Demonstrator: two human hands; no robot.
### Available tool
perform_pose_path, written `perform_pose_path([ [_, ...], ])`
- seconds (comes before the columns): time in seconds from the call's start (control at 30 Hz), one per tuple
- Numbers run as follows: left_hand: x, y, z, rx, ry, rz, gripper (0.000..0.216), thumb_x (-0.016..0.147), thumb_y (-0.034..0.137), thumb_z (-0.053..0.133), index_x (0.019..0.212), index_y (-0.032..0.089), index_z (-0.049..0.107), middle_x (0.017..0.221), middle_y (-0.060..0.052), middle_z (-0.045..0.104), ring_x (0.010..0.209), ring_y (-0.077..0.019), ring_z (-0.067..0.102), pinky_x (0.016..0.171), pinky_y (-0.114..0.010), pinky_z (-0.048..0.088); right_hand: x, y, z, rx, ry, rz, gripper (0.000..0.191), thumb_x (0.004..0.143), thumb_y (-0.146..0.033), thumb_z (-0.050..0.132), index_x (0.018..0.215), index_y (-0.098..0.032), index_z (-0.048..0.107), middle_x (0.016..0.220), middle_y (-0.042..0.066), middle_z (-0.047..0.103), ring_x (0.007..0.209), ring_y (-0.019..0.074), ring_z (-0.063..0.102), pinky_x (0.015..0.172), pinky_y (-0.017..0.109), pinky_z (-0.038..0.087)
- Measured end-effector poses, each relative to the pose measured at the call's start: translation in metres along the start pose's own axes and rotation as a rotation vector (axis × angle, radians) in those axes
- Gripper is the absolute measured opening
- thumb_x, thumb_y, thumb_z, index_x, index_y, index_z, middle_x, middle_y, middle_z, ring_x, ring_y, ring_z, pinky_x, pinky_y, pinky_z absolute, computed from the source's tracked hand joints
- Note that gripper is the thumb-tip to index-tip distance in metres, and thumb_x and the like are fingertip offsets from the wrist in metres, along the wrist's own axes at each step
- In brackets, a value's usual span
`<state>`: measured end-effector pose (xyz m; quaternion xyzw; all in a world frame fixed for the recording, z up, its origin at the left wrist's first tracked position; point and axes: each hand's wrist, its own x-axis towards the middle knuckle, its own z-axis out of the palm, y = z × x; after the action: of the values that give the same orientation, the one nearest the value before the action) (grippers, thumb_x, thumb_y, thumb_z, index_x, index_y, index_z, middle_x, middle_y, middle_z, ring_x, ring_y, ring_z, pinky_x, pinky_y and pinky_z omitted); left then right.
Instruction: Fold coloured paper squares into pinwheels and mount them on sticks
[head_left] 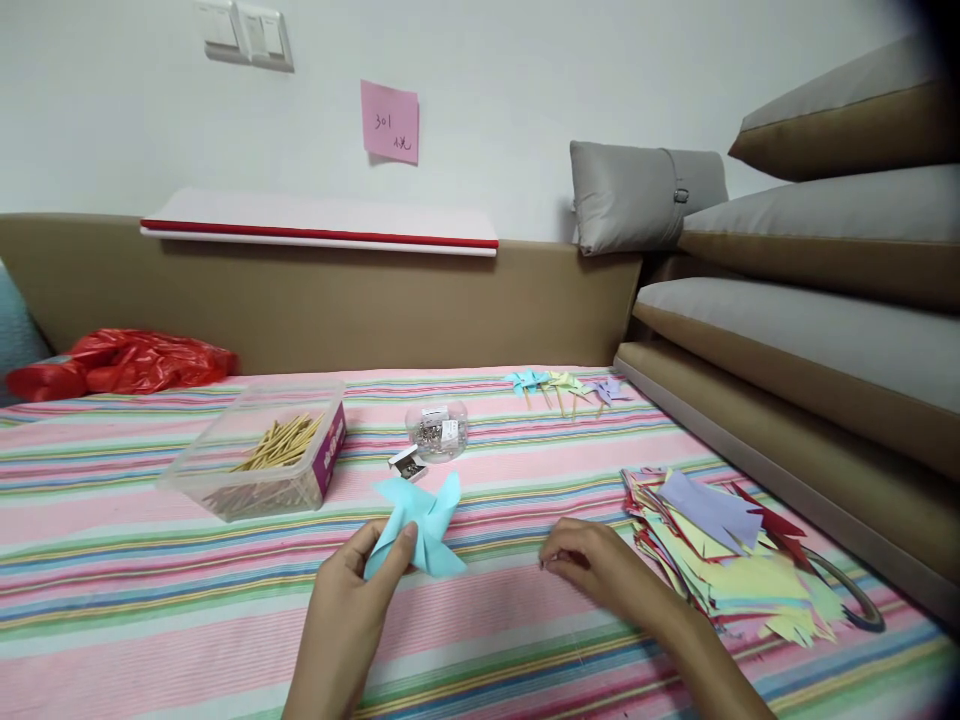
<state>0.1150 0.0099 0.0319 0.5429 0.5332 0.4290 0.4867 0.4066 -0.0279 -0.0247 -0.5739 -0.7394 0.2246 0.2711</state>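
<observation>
A light blue paper pinwheel (429, 524) is pinched in my left hand (360, 575), thumb pressed near its middle, blades folded inward. My right hand (589, 560) hovers apart from it, to the right, fingertips closed in a pinch; whatever may be between them is too small to make out. Beyond the pinwheel lie a small open box (407, 463) and a clear round dish (459, 440) of small metal pieces. On the left stands a clear plastic box (262, 497) with many thin wooden sticks (283, 442).
To the right lies a pile of cut coloured paper (750, 590) with scissors (862, 608) beside it. Several finished pinwheels on sticks (529, 382) rest at the back. Stacked cushions (825, 330) line the right side; a red plastic bag (142, 362) lies at back left.
</observation>
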Motion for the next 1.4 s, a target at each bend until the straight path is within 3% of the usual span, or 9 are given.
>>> perform_pose_path([
  [0.4, -0.003, -0.001, 0.013, 0.055, -0.043, 0.056, 0.034, 0.08, 0.054, 0.068, 0.069, 0.022, 0.067, 0.075, -0.002, 0.074, 0.078, -0.0262, 0.064, 0.071, -0.029, 0.043, -0.004, 0.001, 0.004, 0.081, 0.009, 0.089, 0.011, 0.087, -0.019, 0.061, 0.08, -0.022, 0.069, 0.079, -0.001, 0.061, 0.071, 0.0151, 0.055, 0.064, 0.024, 0.039],
  [0.9, -0.002, -0.006, 0.014, 0.105, -0.088, 0.058, 0.035, 0.085, 0.056, 0.061, 0.08, 0.022, 0.067, 0.081, -0.001, 0.073, 0.085, -0.0276, 0.064, 0.077, -0.03, 0.043, -0.007, 0.004, 0.005, 0.131, 0.026, 0.119, 0.013, 0.083, -0.013, 0.059, 0.074, -0.02, 0.064, 0.073, -0.002, 0.057, 0.066, 0.0145, 0.05, 0.06, 0.025, 0.034],
  [1.13, 0.0, -0.011, 0.013, 0.12, -0.107, 0.072, 0.036, 0.086, 0.058, 0.06, 0.082, 0.023, 0.065, 0.082, -0.001, 0.071, 0.086, -0.0269, 0.064, 0.079, -0.031, 0.043, -0.011, 0.001, 0.001, 0.167, 0.047, 0.122, 0.017, 0.087, -0.012, 0.054, 0.073, -0.02, 0.061, 0.074, 0.0, 0.061, 0.072, 0.0169, 0.053, 0.066, 0.027, 0.036],
  [1.3, -0.002, -0.012, 0.02, 0.126, -0.104, 0.101, 0.035, 0.087, 0.056, 0.06, 0.085, 0.022, 0.068, 0.08, 0.0, 0.069, 0.082, -0.0239, 0.061, 0.076, -0.029, 0.043, -0.014, -0.034, 0.003, 0.323, 0.071, 0.136, 0.014, 0.096, -0.031, 0.054, 0.087, -0.022, 0.062, 0.084, 0.0, 0.062, 0.08, 0.0177, 0.058, 0.072, 0.027, 0.044],
  [1.4, -0.005, -0.013, 0.029, 0.151, -0.092, 0.133, 0.035, 0.087, 0.056, 0.06, 0.08, 0.022, 0.066, 0.075, 0.001, 0.064, 0.075, -0.0206, 0.056, 0.069, -0.027, 0.041, -0.013, -0.07, 0.016, 0.665, 0.133, 0.126, 0.019, 0.094, -0.042, 0.059, 0.089, -0.024, 0.062, 0.088, 0.001, 0.056, 0.082, 0.0171, 0.058, 0.074, 0.027, 0.048],
])
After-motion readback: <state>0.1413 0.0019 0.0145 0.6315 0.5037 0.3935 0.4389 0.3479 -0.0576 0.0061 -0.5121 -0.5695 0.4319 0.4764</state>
